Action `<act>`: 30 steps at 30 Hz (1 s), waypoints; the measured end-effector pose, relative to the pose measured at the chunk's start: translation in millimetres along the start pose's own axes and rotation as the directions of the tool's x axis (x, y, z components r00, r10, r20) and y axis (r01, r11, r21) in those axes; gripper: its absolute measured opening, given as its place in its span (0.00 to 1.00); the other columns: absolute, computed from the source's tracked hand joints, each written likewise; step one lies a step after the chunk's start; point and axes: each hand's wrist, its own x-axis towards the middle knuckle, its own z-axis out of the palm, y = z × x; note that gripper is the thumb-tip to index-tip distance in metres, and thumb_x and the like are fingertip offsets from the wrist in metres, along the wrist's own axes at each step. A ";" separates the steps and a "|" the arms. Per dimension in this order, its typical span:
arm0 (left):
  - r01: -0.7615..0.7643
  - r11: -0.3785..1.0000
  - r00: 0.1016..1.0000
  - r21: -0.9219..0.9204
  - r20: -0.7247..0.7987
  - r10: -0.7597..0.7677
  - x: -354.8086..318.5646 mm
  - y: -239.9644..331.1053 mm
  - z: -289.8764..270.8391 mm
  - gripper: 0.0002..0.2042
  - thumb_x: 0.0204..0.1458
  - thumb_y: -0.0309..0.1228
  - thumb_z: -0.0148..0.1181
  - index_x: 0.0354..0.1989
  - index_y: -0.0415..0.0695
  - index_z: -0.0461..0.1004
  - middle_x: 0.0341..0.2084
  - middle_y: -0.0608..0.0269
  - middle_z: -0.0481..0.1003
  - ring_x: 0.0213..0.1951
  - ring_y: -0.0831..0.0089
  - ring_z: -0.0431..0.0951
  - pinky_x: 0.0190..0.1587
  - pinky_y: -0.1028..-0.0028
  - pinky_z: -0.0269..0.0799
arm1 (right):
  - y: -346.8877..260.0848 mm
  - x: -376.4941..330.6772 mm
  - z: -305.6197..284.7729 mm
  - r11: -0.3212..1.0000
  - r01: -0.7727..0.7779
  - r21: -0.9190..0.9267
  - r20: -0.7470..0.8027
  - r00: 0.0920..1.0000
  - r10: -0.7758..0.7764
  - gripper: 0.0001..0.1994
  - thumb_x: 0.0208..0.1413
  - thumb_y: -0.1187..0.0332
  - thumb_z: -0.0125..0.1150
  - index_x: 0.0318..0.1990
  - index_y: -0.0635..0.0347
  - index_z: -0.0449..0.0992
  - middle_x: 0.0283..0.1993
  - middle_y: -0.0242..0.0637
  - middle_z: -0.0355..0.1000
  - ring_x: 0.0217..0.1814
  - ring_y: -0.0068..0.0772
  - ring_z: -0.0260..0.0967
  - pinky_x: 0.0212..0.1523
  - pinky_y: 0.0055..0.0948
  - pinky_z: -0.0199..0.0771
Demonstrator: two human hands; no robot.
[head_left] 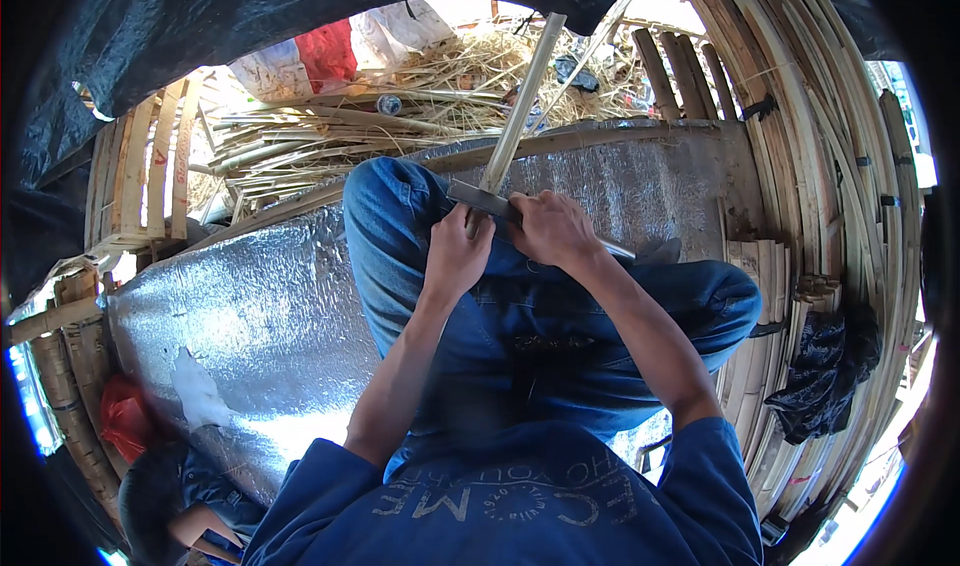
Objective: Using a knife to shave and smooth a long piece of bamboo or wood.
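Observation:
A long, pale bamboo strip [522, 106] slants up and away from my lap. Its lower end is in my left hand [460, 253], whose fingers are closed around it. Just above that hand, a knife with a flat grey blade [478, 198] lies across the strip and touches it. My right hand [553, 231] grips the knife, and a shiny metal end [617, 251] sticks out past the wrist side. Most of the handle is hidden under my fingers. Both hands are close together over my crossed legs in blue jeans [395, 236].
I sit on a silvery foil mat [240, 296]. Beyond it lie split bamboo strips [300, 131] and shavings [480, 66]. Bamboo slats [800, 116] form the right side, with a black plastic bag [815, 376]. A wooden crate [140, 166] stands left. Another person [185, 496] is at lower left.

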 end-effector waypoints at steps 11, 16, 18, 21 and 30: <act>-0.058 0.992 0.998 0.114 0.006 0.058 1.2 2.8 1.6 0.11 0.53 0.32 0.55 0.31 0.34 0.72 0.23 0.43 0.75 0.29 0.48 0.77 0.30 0.60 0.71 | 2.5 8.7 14.9 0.988 -0.140 0.066 -0.060 0.988 0.144 0.10 0.45 0.63 0.56 0.31 0.59 0.77 0.29 0.49 0.76 0.36 0.52 0.75 0.42 0.44 0.75; 0.233 0.967 0.966 -0.105 0.139 -0.217 -1.1 -0.7 -6.6 0.22 0.60 0.47 0.51 0.27 0.37 0.70 0.16 0.64 0.70 0.18 0.79 0.68 0.22 0.76 0.64 | 2.4 5.9 16.1 0.984 -0.131 0.120 -0.051 0.989 0.138 0.10 0.47 0.62 0.55 0.30 0.59 0.75 0.29 0.49 0.75 0.36 0.52 0.75 0.40 0.47 0.75; 0.252 0.960 0.959 -0.119 0.165 -0.231 -1.7 2.5 -8.5 0.21 0.60 0.46 0.51 0.26 0.38 0.70 0.16 0.65 0.69 0.17 0.81 0.67 0.21 0.78 0.63 | 0.0 4.1 12.9 0.985 -0.130 0.114 -0.050 0.989 0.136 0.10 0.47 0.62 0.56 0.31 0.59 0.74 0.30 0.49 0.75 0.36 0.52 0.75 0.40 0.47 0.75; 0.282 0.946 0.950 -0.160 0.183 -0.252 -1.9 3.9 -7.3 0.20 0.61 0.44 0.50 0.25 0.39 0.69 0.15 0.68 0.67 0.17 0.83 0.64 0.18 0.80 0.60 | 1.9 3.8 12.5 0.982 -0.138 0.129 -0.028 0.989 0.143 0.12 0.48 0.60 0.56 0.34 0.58 0.74 0.30 0.50 0.75 0.36 0.52 0.75 0.40 0.47 0.75; 0.295 0.950 0.952 -0.105 0.113 -0.283 2.6 4.5 0.1 0.19 0.61 0.42 0.50 0.24 0.40 0.68 0.13 0.70 0.65 0.15 0.84 0.64 0.16 0.80 0.58 | 5.4 2.7 16.3 0.989 -0.082 0.122 -0.021 0.996 0.085 0.18 0.50 0.56 0.58 0.39 0.62 0.75 0.31 0.49 0.76 0.38 0.51 0.75 0.42 0.44 0.75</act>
